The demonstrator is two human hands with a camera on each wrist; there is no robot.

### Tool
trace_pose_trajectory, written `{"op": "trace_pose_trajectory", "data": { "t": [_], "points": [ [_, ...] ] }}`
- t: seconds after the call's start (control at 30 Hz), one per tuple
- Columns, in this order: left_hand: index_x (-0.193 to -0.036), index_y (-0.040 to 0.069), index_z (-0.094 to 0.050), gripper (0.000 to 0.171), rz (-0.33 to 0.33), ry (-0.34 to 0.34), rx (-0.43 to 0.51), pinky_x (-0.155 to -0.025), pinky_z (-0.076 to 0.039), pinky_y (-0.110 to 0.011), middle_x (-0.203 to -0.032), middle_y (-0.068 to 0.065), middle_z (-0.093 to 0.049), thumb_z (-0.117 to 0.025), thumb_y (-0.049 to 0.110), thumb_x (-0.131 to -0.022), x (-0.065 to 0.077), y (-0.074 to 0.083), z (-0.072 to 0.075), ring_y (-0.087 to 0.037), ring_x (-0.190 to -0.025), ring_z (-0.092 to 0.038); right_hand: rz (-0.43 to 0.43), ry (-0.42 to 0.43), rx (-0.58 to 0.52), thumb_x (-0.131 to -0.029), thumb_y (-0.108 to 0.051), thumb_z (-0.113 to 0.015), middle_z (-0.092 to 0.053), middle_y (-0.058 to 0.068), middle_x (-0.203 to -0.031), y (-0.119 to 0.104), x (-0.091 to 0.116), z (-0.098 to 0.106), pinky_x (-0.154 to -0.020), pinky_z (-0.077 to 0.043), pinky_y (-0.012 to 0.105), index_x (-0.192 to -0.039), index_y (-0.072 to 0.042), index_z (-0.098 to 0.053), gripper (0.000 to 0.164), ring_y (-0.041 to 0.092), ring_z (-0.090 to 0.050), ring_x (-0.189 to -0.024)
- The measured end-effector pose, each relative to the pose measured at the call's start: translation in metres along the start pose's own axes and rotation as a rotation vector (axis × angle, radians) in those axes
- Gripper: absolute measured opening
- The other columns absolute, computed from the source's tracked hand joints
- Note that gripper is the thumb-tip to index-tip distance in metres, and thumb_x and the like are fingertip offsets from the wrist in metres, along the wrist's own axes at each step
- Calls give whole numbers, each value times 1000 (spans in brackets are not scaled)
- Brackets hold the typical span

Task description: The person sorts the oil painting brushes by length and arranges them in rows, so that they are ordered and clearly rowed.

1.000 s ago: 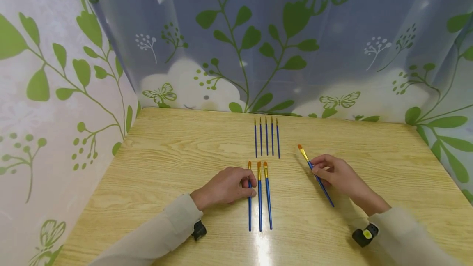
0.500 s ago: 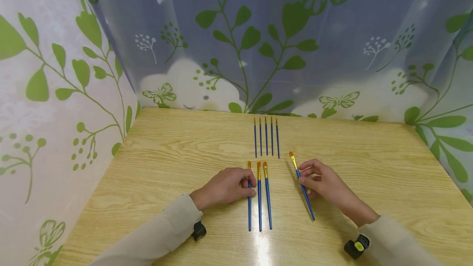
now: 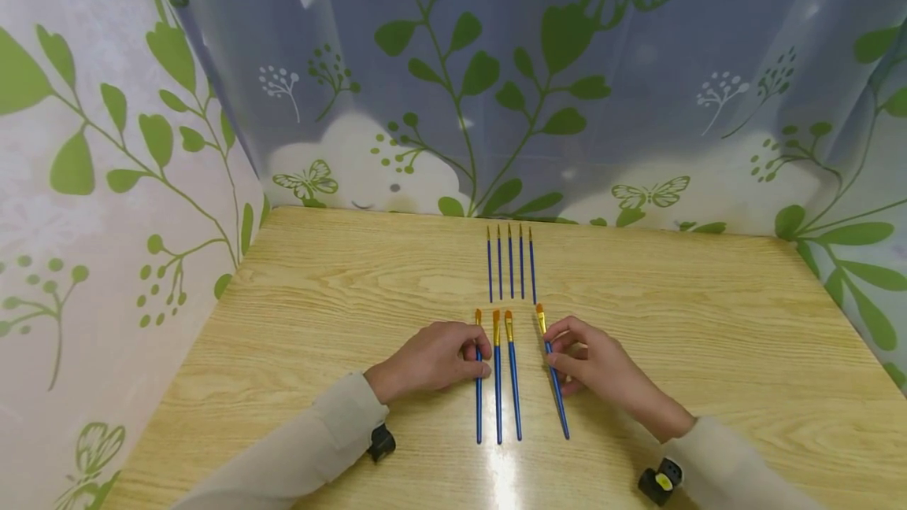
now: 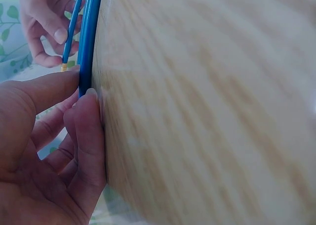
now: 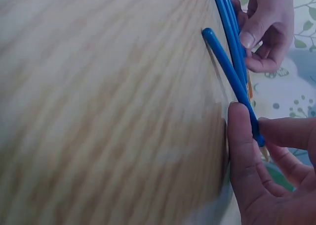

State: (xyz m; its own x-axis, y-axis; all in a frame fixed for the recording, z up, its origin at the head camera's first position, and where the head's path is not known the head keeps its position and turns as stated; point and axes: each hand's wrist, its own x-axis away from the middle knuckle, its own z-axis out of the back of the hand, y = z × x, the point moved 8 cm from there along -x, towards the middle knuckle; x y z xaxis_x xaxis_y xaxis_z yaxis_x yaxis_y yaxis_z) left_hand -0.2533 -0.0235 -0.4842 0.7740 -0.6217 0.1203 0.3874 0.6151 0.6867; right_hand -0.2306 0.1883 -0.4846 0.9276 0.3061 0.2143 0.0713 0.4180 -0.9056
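In the head view my right hand pinches a blue-handled paintbrush with a gold ferrule and orange bristles. The brush leans slightly, bristles pointing away, low over the table. My left hand has thumb and fingers at the leftmost paintbrush of the near row, hiding part of its handle. From the left wrist view, thumb and fingertip pinch a blue handle. Two more paintbrushes, one flat-tipped and one round-tipped, lie between the hands. The right wrist view shows the right hand's brush between thumb and fingers.
A row of several thin paintbrushes lies farther back on the wooden table. Behind the table hangs a leaf-patterned curtain, and similar cloth borders the left side. Each wrist wears a small black camera.
My right hand has moved left with its paintbrush, bringing it beside the near row and turning it closer to parallel with the others. The left hand has stayed still.
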Motion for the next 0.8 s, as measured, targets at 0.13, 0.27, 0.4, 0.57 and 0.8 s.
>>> {"op": "trace_pose_trajectory", "data": {
  "t": [0.13,0.27,0.4,0.57,0.8],
  "points": [
    [-105,22,-74,8,-2,3,0,-76,-48,-28,-85,10,-65,-80,26,-102,0,0,0,-6,-76,-56,-2,10,13,-105,-1,-68,-65,18,-110,-3,-3,-4,-68,-67,36,-130,2,-62,26,21,-70,-83],
    [-105,22,-74,9,-3,6,0,-75,-48,-28,-85,10,-65,-80,26,-102,0,0,0,-6,-76,-56,-8,14,23,-104,1,-69,-65,17,-109,-5,-5,-9,-67,-67,36,-129,2,-64,25,22,-71,-78],
    [-105,22,-74,9,1,6,8,-74,-47,-27,-84,10,-65,-81,26,-101,0,-1,0,-7,-75,-56,-19,16,35,-104,2,-69,-66,17,-107,-8,-7,-13,-66,-66,36,-127,1,-65,24,21,-72,-74],
    [-106,22,-74,9,4,7,8,-73,-47,-27,-85,10,-64,-81,27,-101,0,-1,1,-7,-75,-56,-23,34,87,-103,2,-70,-67,16,-108,-12,-9,-16,-65,-66,33,-124,0,-68,21,18,-73,-71],
    [-105,22,-74,10,4,11,1,-73,-47,-27,-85,10,-64,-81,27,-101,0,0,1,-7,-76,-56,-10,45,140,-103,4,-68,-69,16,-112,-13,-10,-18,-64,-65,30,-121,0,-71,19,18,-73,-69]
  ]
}}
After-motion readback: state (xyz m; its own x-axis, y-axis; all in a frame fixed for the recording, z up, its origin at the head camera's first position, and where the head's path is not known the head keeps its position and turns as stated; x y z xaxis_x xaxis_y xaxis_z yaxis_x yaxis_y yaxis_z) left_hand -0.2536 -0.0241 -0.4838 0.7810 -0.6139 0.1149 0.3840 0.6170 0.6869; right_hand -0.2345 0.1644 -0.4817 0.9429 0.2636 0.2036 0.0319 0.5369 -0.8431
